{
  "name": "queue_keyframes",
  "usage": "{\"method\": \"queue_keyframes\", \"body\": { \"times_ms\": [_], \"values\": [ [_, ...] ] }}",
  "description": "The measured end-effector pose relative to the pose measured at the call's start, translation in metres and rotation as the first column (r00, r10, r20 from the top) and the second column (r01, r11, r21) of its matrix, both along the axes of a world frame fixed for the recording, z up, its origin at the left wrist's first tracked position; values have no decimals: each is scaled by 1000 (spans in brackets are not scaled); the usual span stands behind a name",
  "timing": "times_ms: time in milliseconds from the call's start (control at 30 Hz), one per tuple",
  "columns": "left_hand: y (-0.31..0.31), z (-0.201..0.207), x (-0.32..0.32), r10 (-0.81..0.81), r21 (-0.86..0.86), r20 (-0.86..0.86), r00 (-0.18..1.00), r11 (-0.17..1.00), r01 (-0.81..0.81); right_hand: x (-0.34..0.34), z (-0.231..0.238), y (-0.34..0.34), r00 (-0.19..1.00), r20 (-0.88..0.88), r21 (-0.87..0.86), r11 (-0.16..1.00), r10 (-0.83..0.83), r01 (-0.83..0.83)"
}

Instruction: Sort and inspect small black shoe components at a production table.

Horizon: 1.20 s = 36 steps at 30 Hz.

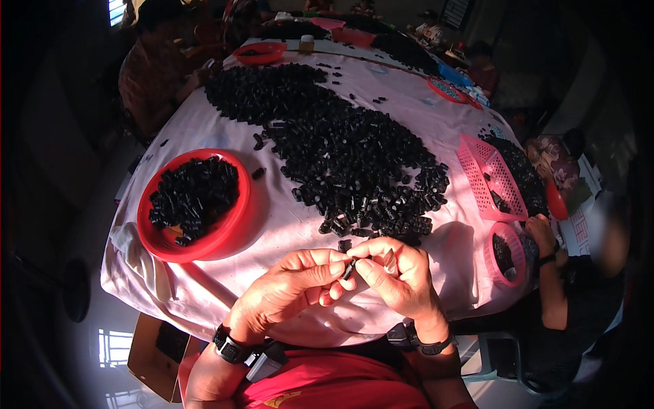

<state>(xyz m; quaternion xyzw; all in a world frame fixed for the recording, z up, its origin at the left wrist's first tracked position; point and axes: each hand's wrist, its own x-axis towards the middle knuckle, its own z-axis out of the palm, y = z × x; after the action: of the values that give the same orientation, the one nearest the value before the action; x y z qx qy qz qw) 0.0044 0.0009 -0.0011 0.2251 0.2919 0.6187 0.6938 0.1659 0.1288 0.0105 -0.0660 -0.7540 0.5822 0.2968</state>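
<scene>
Near the front edge of the cloth-covered table, my left hand [289, 283] and my right hand [409, 286] meet at the fingertips. Between them is a small black cylindrical piece [349, 268], pinched by thumb and forefinger from both sides. A small pale thing [390, 262] shows at my right hand's fingers; whether it is held or worn, I cannot tell. Just beyond the hands spreads a large heap of similar black pieces [361, 163]. To the left stands a red basin [145, 228] holding many more of them.
A pink perforated basket [477, 178] and a round pink basket [488, 253] stand at the right, beside a co-worker's hand [541, 235]. A cardboard box [146, 354] sits on the floor at lower left. Another red basin [276, 51] is at the far left; other people sit around the table.
</scene>
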Motion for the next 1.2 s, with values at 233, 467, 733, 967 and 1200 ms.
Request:
{"method": "queue_keyframes", "body": {
  "times_ms": [233, 467, 733, 967, 1200],
  "values": [
    [-2, -5, -2, 42, 7, 102, 994, 999, -43, 0, 17, -12, 971, 99, 246, 951, -216, 187],
    [-1, -3, 1, -24, 15, 176, 984, 1000, 22, -5, 4, -6, 944, -2, 615, 744, -329, 261],
    [0, -6, 0, 4, -28, 177, 984, 1000, 1, -6, 7, -8, 920, -60, 728, 613, -387, 306],
    [-1, -4, 1, -9, -11, 155, 988, 1000, 10, -2, 12, -10, 912, 29, 737, 625, -408, 257],
    [0, -3, 5, 49, -31, 102, 994, 998, -47, -3, 13, -12, 910, 11, 762, 593, -414, 260]
  ]
}}
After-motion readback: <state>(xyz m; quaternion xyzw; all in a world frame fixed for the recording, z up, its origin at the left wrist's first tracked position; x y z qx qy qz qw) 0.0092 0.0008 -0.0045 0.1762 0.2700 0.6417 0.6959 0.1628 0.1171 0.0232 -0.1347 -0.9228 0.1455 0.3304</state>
